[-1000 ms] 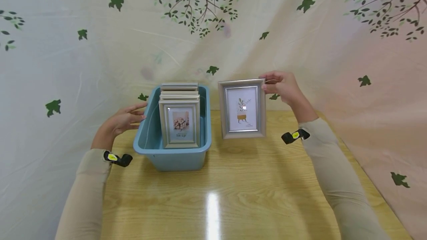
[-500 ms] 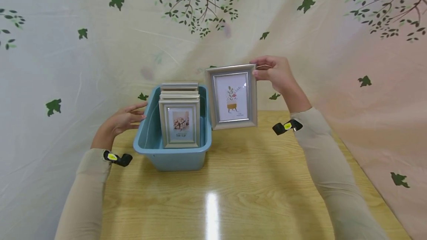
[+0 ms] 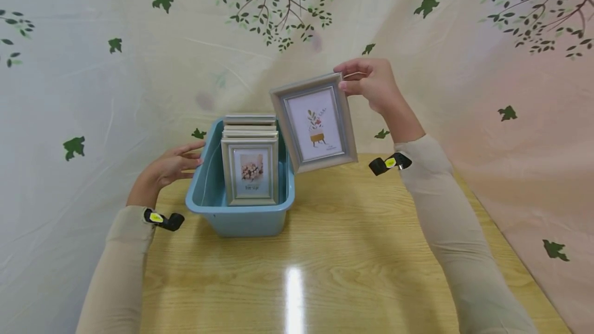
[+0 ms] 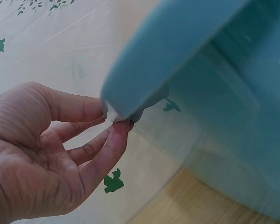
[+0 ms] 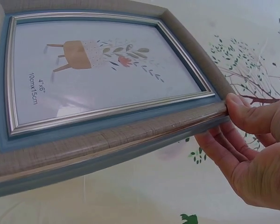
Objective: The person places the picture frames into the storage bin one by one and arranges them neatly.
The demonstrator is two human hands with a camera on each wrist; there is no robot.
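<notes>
My right hand (image 3: pixel 375 84) pinches a beige-and-grey picture frame (image 3: pixel 315 122) by its upper right corner. Held off the table, the frame tilts and overlaps the right rim of a blue plastic tub (image 3: pixel 250 223). Its picture shows a plant in an orange footed pot; in the right wrist view, the thumb lies on the face of the frame (image 5: pixel 107 133) and the other fingers behind. My left hand (image 3: pixel 174 166) pinches the tub's left rim, seen close in the left wrist view. Inside the tub stands a frame with a flower picture (image 3: pixel 252 174), with several more frames (image 3: pixel 249 129) behind it.
The tub stands on a wood-grain table (image 3: pixel 343 251), which extends to the front and right. A pale curtain (image 3: pixel 153 81) printed with leaves and branches hangs close behind the table. Light glares off the table's front middle.
My right hand has lifted the picture frame up and to the left, from beside the tub to over its right rim, and the frame has tilted. The left hand and tub have stayed put.
</notes>
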